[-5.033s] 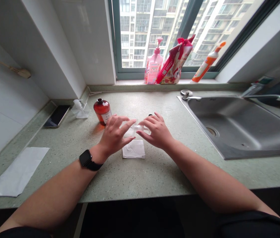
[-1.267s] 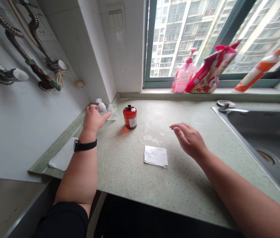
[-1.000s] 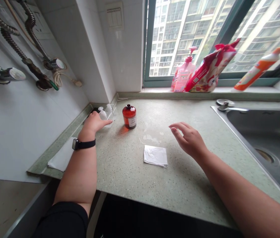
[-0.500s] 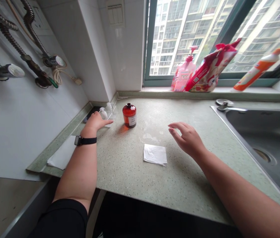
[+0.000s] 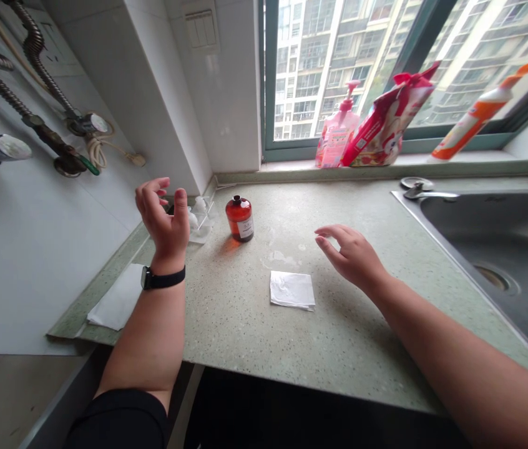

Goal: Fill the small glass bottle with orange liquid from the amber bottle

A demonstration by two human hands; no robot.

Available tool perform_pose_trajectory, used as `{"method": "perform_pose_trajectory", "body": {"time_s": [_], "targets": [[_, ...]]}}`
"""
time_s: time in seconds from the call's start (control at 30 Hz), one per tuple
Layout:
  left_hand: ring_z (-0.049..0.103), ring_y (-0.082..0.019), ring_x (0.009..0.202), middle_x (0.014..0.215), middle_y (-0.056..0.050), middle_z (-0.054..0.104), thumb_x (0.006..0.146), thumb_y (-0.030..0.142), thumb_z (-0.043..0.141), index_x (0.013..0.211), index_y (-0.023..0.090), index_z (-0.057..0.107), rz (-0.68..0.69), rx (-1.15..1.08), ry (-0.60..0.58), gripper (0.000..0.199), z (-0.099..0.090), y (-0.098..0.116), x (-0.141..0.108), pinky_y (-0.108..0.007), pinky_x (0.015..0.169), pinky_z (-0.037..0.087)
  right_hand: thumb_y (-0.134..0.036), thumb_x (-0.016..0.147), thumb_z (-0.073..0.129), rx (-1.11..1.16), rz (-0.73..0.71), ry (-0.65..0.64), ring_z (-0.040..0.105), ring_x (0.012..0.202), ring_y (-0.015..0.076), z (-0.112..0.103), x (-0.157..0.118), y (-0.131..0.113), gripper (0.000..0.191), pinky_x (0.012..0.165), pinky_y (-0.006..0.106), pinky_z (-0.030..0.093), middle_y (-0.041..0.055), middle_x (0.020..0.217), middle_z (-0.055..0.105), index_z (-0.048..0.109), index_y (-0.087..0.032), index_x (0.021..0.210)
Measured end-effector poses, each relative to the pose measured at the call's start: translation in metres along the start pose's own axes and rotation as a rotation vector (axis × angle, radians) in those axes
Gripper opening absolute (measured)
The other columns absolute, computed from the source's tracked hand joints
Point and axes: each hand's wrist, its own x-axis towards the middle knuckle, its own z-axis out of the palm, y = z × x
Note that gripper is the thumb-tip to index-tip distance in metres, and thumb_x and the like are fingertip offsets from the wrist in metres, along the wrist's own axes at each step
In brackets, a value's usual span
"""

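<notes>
My left hand (image 5: 163,215), with a black watch on the wrist, is raised above the counter's left side. Its fingers curl loosely apart from the thumb, and nothing shows between them. Just beyond it stand clear and white small items (image 5: 200,215), partly hidden by the hand. An amber bottle (image 5: 239,218) with an uncapped neck and a white label stands upright to their right. Over the counter, my right hand (image 5: 346,252) hovers with fingers bent and thumb apart, holding nothing. A folded white tissue (image 5: 292,290) lies between the hands, nearer the front edge.
A wet patch (image 5: 283,257) lies behind the tissue. White paper (image 5: 117,299) rests at the left edge. The steel sink (image 5: 460,249) is on the right. A pink pump bottle (image 5: 337,134), a red bag (image 5: 386,125) and an orange-white bottle (image 5: 472,118) stand on the windowsill.
My left hand has lifted up from the small clear items and turned, its fingers now pointing upward. The right hand stays nearly in place. The view has shifted slightly.
</notes>
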Motion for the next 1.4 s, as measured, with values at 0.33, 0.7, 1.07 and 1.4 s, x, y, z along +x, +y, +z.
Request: {"method": "perform_pose_trajectory", "body": {"time_s": [0.33,0.7,1.07,1.4], "targets": [[0.064,-0.024,0.105,0.118,-0.009,0.062,0.098,0.05,0.071,0.125,0.022,0.057,0.059,-0.215,-0.278,0.042,0.035,0.034,-0.044,-0.041,0.093,0.056,-0.041,0.1,0.056,-0.102,0.211,0.114,0.074,0.104,0.0322,-0.028,0.013,0.041,0.03,0.094,0.05,0.056,0.014,0.108,0.079,0.076,-0.02,0.109],[0.058,-0.037,0.145,0.156,-0.02,0.052,0.074,0.045,0.098,0.162,0.029,0.025,-0.576,-0.511,-0.559,0.116,0.089,0.005,-0.092,-0.061,0.127,0.041,-0.032,0.101,0.058,-0.269,0.209,-0.226,0.059,0.138,0.0366,0.011,0.012,0.058,0.048,0.116,0.056,0.047,0.0157,0.152,0.066,0.065,-0.023,0.148],[0.075,-0.03,0.115,0.129,-0.01,0.074,0.071,0.033,0.095,0.138,0.024,0.057,-0.542,-0.405,-0.521,0.078,0.085,0.013,-0.088,-0.055,0.111,0.058,-0.027,0.101,0.057,-0.254,0.18,-0.202,0.066,0.119,0.0311,0.005,0.014,0.057,0.035,0.108,0.048,0.051,0.0142,0.127,0.074,0.077,-0.023,0.13],[0.074,-0.027,0.111,0.132,-0.011,0.072,0.076,0.04,0.093,0.143,0.026,0.057,-0.297,-0.454,-0.559,0.077,0.062,0.042,-0.078,-0.046,0.101,0.061,-0.052,0.094,0.069,0.446,0.261,-0.129,0.07,0.097,0.0228,-0.012,0.013,0.026,0.031,0.093,0.042,0.055,0.0063,0.102,0.074,0.076,-0.024,0.105]]}}
